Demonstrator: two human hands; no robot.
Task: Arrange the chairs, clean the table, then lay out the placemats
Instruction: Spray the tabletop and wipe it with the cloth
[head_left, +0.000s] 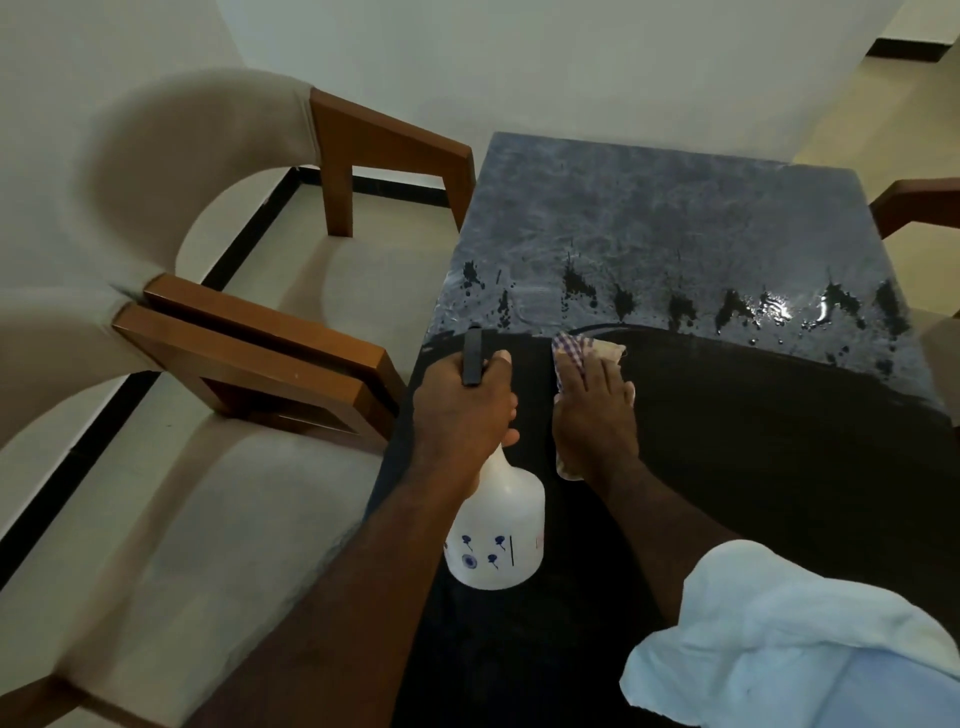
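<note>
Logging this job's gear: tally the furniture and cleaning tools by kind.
Beige-cushioned wooden armchairs: 3
Dark glossy table: 1
White plastic spray bottle, gripped by left hand: 1
Checked cloth, under right hand: 1
Total: 6

White walls (467, 62) meet a pale tiled floor (883, 104) at black skirting (250, 228).

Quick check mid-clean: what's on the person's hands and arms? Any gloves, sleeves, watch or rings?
No gloves: the left hand and right hand are bare, and no watch or ring shows. The left forearm is uncovered as far as the frame shows. The right arm has a loose, pale whitish-blue sleeve bunched up above the forearm.
</note>
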